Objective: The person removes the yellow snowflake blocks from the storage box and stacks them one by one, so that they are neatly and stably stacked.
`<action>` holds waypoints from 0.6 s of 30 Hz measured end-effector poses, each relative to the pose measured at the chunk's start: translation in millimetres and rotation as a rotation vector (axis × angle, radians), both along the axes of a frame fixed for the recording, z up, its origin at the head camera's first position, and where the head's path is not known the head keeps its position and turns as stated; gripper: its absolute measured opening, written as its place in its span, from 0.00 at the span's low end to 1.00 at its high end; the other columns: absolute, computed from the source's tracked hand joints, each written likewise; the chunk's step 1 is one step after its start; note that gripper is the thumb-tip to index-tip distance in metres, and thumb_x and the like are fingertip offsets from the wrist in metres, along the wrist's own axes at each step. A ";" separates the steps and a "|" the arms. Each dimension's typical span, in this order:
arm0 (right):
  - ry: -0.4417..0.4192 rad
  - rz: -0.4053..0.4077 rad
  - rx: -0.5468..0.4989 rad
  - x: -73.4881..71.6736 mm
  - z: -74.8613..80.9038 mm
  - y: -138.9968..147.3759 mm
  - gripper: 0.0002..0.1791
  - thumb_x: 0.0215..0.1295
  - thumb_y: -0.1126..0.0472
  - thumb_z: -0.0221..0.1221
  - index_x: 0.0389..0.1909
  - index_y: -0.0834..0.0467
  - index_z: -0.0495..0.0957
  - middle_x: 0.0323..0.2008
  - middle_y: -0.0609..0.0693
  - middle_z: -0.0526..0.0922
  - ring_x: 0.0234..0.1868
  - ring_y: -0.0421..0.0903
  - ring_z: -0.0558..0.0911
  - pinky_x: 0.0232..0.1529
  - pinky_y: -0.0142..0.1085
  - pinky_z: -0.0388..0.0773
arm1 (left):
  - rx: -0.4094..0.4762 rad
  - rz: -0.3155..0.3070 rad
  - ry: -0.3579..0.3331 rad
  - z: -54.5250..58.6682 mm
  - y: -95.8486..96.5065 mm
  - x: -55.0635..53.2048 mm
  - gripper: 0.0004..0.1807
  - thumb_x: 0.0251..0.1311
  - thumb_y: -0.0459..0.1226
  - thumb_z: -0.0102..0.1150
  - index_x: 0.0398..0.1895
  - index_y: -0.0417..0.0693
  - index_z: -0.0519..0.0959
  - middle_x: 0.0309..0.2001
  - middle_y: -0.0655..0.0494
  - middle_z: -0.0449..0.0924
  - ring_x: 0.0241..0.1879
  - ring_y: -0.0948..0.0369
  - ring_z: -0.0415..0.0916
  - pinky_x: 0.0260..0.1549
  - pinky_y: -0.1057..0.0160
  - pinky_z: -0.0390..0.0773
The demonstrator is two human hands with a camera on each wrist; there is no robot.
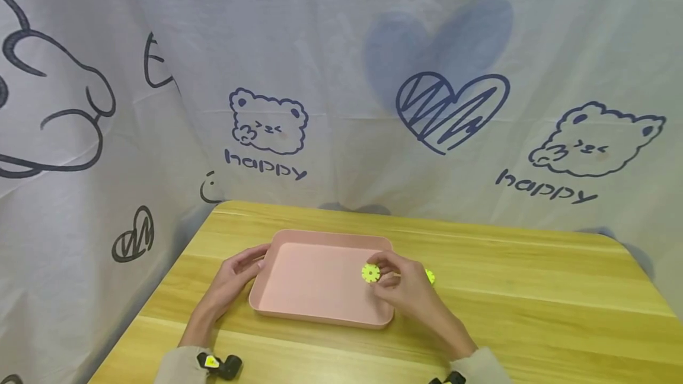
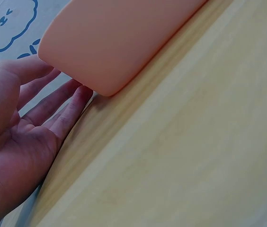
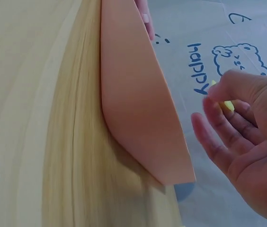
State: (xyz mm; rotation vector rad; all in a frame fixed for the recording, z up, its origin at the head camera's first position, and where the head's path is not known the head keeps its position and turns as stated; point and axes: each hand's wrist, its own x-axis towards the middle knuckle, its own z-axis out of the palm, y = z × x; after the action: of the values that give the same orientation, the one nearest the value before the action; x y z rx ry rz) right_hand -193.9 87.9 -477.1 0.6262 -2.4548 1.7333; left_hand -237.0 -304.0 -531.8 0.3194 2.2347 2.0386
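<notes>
A shallow pink tray (image 1: 320, 280) sits on the wooden table in the head view. My left hand (image 1: 229, 283) is at its left side, fingers fairly straight and touching the outer wall; the left wrist view shows that hand (image 2: 34, 118) against the tray's end (image 2: 100, 42). Over the tray's right part, my right hand (image 1: 408, 286) pinches a small yellow-green notched plastic disc (image 1: 370, 273) between thumb and fingertips. From the right wrist, the disc (image 3: 229, 105) shows mostly covered by the thumb. Another yellow-green piece (image 1: 430, 277) peeks out behind the right hand, partly hidden.
The wooden table (image 1: 533, 301) extends right of the tray and towards me. Behind it hangs a pale cloth (image 1: 341, 76) printed with hearts, bears and writing. Black wrist devices (image 1: 226, 366) sit at the sleeves.
</notes>
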 end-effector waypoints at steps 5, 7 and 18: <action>0.119 -0.019 0.019 1.2 -3.4 9.6 0.23 0.48 0.79 0.69 0.46 0.61 0.83 0.39 0.49 0.83 0.39 0.46 0.81 0.37 0.39 0.88 | -0.012 0.009 -0.007 0.7 -0.1 0.4 0.28 0.74 0.37 0.59 0.73 0.37 0.69 0.72 0.39 0.69 0.62 0.68 0.75 0.60 0.69 0.76; 0.143 -0.025 0.033 2.4 -4.6 13.5 0.22 0.49 0.78 0.70 0.46 0.59 0.84 0.39 0.47 0.83 0.40 0.47 0.80 0.37 0.41 0.88 | -0.018 0.010 -0.009 0.4 -0.5 0.4 0.28 0.74 0.37 0.59 0.73 0.37 0.69 0.72 0.39 0.69 0.62 0.68 0.75 0.60 0.69 0.75; 0.220 -0.079 0.054 5.8 -16.2 37.7 0.21 0.55 0.73 0.74 0.50 0.57 0.85 0.45 0.46 0.84 0.44 0.48 0.81 0.37 0.38 0.86 | -0.034 0.019 -0.011 -1.0 -0.6 -0.2 0.27 0.74 0.37 0.59 0.73 0.38 0.69 0.71 0.40 0.69 0.62 0.68 0.75 0.60 0.70 0.75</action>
State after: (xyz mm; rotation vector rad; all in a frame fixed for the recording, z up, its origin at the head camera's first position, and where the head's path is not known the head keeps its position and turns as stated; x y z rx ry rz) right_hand -188.1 125.6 -493.3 0.6751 -2.3481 1.4877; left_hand -237.2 -304.6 -532.8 0.2855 2.2714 2.0046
